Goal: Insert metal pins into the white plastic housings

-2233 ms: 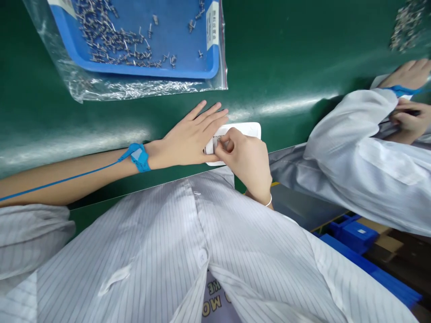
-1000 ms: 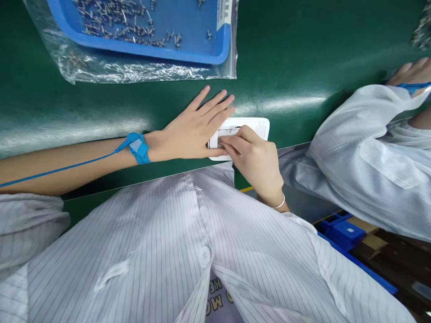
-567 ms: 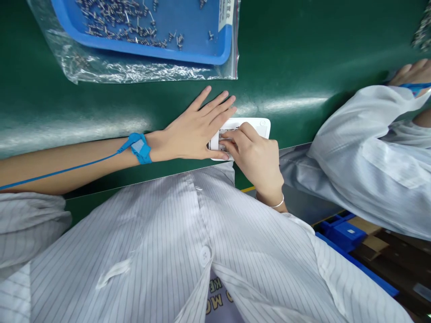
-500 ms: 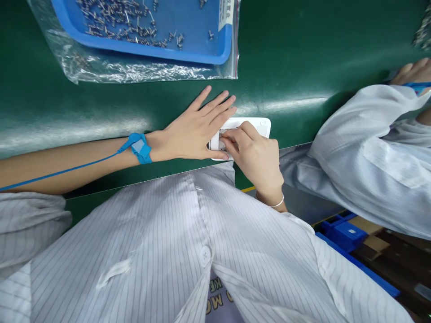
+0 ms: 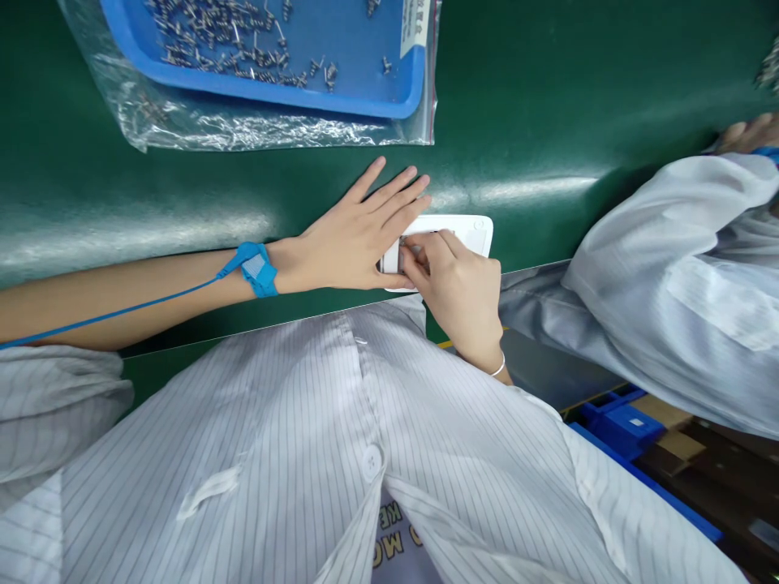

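Observation:
A flat white plastic housing [image 5: 480, 230] lies on the green table near its front edge, with a recess partly hidden by my fingers. My left hand [image 5: 353, 239] rests on the housing's left end, palm down, fingers spread and thumb along the near edge. Over the recess, my right hand [image 5: 455, 280] has thumb and index finger pinched together. Whatever is between those fingertips is too small and covered to make out. A blue wrist strap [image 5: 256, 268] with a cord circles my left wrist.
Beyond my hands, a blue tray [image 5: 365, 104] of small metal springs [image 5: 225, 40] sits on a clear plastic bag [image 5: 200, 134]. To the right is a co-worker's sleeve [image 5: 682, 219]. A blue crate [image 5: 630, 426] and cardboard stand below the table's edge.
My right hand has shifted slightly left relative to the housing, its fingertips still in the recess. My left hand stays in place. The whole view has drifted a little.

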`<state>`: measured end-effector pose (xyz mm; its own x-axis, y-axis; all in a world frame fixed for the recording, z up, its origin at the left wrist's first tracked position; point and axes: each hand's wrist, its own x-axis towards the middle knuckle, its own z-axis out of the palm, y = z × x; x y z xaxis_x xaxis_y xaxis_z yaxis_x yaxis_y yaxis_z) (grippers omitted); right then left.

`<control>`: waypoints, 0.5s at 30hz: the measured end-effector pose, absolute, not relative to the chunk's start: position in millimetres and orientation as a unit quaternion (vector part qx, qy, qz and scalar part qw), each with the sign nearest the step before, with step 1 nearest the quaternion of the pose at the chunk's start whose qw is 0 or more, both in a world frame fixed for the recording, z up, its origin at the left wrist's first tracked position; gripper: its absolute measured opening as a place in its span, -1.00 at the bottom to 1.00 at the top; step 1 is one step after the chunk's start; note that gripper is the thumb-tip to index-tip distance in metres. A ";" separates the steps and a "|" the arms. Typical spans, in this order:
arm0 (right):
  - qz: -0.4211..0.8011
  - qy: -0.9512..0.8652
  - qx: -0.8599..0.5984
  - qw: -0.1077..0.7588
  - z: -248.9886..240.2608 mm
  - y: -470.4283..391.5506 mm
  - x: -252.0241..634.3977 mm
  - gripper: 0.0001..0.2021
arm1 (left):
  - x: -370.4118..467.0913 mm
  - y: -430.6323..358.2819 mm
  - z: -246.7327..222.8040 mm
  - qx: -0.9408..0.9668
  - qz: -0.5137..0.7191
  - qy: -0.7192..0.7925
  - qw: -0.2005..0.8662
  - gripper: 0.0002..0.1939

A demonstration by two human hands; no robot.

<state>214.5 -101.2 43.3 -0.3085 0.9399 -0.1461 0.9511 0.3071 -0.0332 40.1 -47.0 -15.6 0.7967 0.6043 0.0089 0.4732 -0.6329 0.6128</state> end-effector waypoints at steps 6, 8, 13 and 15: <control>-0.062 0.779 0.622 0.040 37.6 -103.3 214.5 -0.77 | 39.9 -46.9 -16.6 0.900 0.120 0.292 0.299 -0.06; -0.065 0.772 0.631 0.042 38.7 -103.6 214.4 -0.77 | 39.9 -47.7 -18.3 0.905 0.123 0.291 0.285 -0.07; -0.069 0.759 0.646 0.034 40.9 -105.2 214.5 -0.77 | 40.4 -49.8 -22.2 0.910 0.135 0.285 0.268 -0.06; -0.068 0.762 0.643 0.030 39.6 -106.2 213.7 -0.76 | 40.4 -50.1 -21.0 0.906 0.139 0.289 0.277 -0.09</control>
